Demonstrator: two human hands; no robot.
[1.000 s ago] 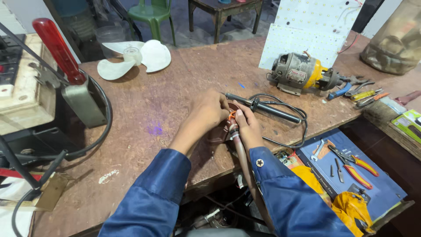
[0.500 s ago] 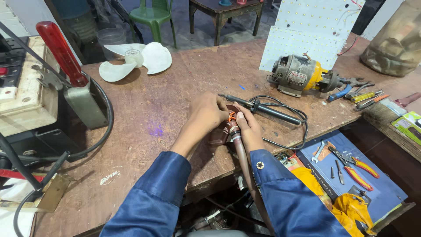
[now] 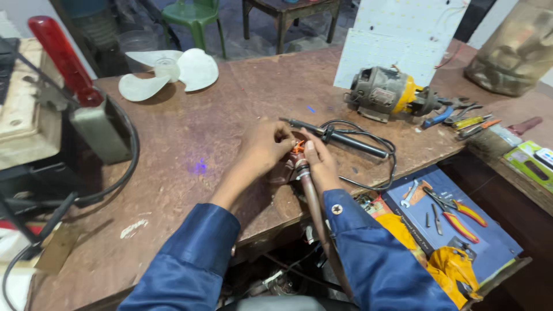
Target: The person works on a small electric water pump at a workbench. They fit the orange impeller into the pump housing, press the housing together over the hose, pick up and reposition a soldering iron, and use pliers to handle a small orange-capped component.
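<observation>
Both hands meet at the front edge of the worn brown wooden desk point(image 3: 230, 132): the left hand point(image 3: 266, 147) and right hand point(image 3: 320, 164) each pinch the small orange wire ends point(image 3: 298, 147) atop a brown cable point(image 3: 311, 198), beside a black soldering iron point(image 3: 334, 137).

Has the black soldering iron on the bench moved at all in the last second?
No. The soldering iron lies in the same spot just below the grey and yellow motor, beside the right hand, as before.
</observation>
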